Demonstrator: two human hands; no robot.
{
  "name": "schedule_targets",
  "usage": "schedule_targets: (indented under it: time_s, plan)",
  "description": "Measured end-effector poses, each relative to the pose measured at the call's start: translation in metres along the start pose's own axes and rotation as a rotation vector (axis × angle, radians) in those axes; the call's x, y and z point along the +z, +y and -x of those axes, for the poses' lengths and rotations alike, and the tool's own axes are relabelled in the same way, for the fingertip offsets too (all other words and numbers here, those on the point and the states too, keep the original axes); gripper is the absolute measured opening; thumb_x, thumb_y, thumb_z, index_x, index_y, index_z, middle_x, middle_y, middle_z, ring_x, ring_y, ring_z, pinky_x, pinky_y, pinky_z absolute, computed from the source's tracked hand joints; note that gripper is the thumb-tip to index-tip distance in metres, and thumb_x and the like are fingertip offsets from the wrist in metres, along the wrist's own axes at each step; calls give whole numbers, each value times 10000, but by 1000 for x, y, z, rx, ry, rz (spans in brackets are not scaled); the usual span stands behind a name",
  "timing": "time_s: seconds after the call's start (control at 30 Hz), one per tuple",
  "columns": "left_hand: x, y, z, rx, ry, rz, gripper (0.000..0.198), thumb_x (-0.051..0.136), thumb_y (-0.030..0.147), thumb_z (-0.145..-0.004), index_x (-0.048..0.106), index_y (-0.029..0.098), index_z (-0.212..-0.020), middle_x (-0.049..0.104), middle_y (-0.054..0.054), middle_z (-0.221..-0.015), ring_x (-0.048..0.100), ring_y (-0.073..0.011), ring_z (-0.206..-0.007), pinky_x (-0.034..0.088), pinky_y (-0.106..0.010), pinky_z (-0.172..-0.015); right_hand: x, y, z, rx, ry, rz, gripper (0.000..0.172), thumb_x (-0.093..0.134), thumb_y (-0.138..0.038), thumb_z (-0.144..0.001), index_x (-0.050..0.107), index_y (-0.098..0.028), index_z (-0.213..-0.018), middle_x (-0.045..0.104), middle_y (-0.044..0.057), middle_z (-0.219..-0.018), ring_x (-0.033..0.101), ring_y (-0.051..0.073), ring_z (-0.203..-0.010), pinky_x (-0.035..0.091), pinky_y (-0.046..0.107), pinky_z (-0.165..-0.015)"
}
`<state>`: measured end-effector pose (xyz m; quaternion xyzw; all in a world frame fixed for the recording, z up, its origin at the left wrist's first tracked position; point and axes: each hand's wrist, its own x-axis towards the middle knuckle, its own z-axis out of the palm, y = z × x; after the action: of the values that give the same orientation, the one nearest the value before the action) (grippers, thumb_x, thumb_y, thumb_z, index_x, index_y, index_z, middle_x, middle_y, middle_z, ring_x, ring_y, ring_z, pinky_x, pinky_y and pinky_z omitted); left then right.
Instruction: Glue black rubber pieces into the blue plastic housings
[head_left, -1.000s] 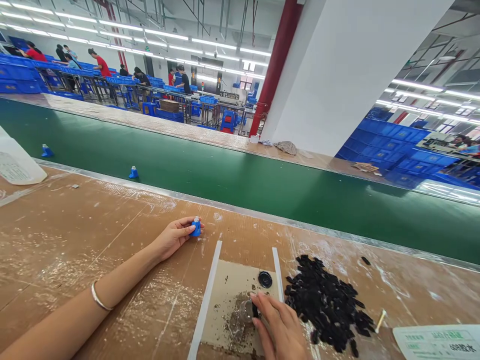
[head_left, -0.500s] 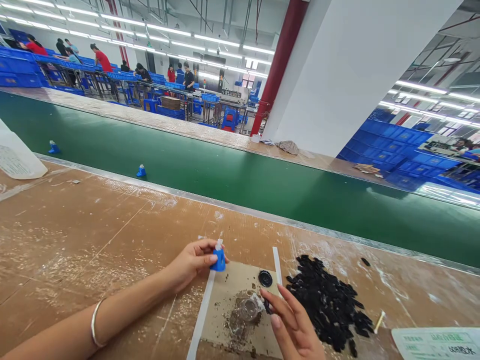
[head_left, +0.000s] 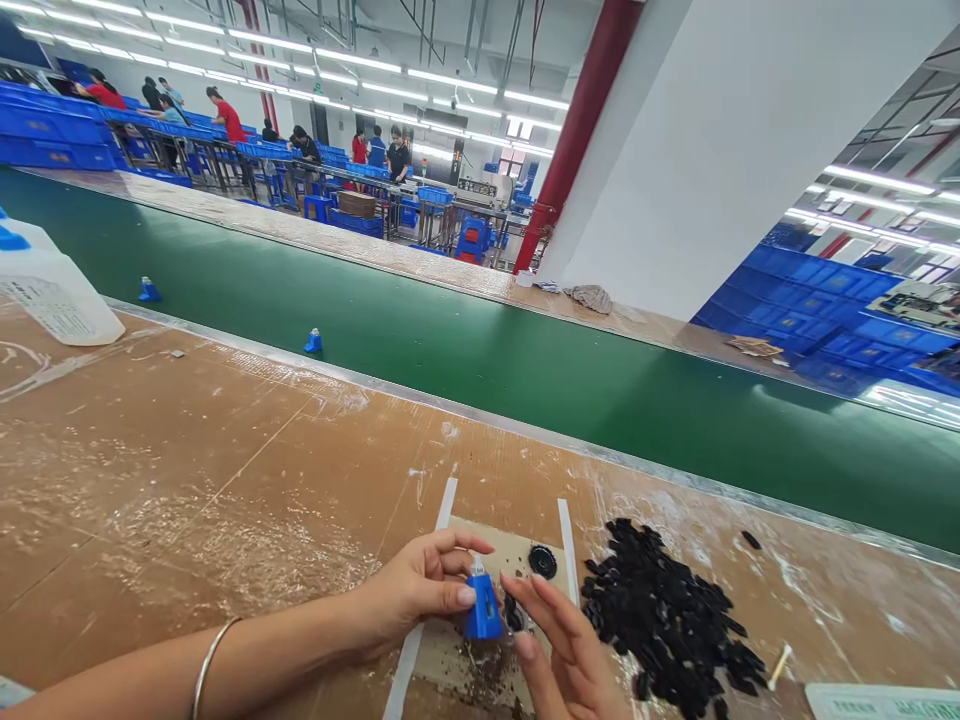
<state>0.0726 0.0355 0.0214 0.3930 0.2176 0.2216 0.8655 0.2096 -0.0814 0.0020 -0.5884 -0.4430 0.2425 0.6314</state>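
Note:
My left hand (head_left: 420, 585) is closed around a small blue cap with a white tip (head_left: 481, 605), holding it upright over a beige mat (head_left: 517, 545) framed by two white strips. My right hand (head_left: 559, 655) is right beside the cap, thumb and fingers pinched on a small black piece (head_left: 513, 612) against the cap's side. A round black disc (head_left: 542, 561) lies on the mat just behind. A pile of small black pieces (head_left: 671, 615) lies to the right of my right hand.
A green conveyor belt (head_left: 525, 370) runs behind the brown worktable (head_left: 187, 470), carrying two blue caps (head_left: 313, 342). A white plastic jug (head_left: 52, 290) stands at far left. A small stick (head_left: 780, 665) and a printed sheet (head_left: 877, 700) lie at right. People work at blue crates far behind.
My left hand has brought the blue cap back and to the right, over the mat. My right hand has lifted off the mat with a black piece and met the cap.

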Motion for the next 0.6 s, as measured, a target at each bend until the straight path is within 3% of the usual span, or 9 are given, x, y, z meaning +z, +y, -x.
schedule_targets:
  time_s: [0.2, 0.37, 0.5, 0.6]
  plan:
    - [-3, -2, 0, -6, 5, 6, 510, 866, 305, -603, 644, 201, -1050, 678, -35, -885, 627, -123, -778, 474, -221, -693, 6, 10, -3, -273, -45, 209, 319, 491, -365, -954, 507, -327, -1270, 696, 0, -1104, 573, 172, -1147, 497, 342, -948]
    - [-2, -2, 1, -6, 7, 11, 493, 865, 295, -606, 643, 193, -1035, 688, -45, -907, 637, -139, -810, 490, -234, -700, 3, 10, -8, -379, -86, 317, 289, 466, -287, -963, 551, -313, -1238, 648, 21, -1169, 562, 171, -1127, 527, 312, -888]
    - [0, 0, 1, 2, 30, 0, 459, 863, 302, -609, 654, 177, -997, 694, -42, -885, 638, -127, -768, 496, -229, -684, 4, 9, -10, -506, -124, 379, 325, 464, -157, -942, 579, -312, -1203, 662, 13, -1167, 546, 209, -1155, 502, 391, -909]
    - [1, 1, 2, 11, 55, 0, 408, 860, 301, -612, 664, 170, -945, 699, -34, -849, 635, -115, -720, 491, -213, -649, 9, 6, -7, -553, -82, 443, 353, 465, -134, -923, 571, -279, -1226, 650, 34, -1200, 499, 255, -1228, 490, 452, -919]
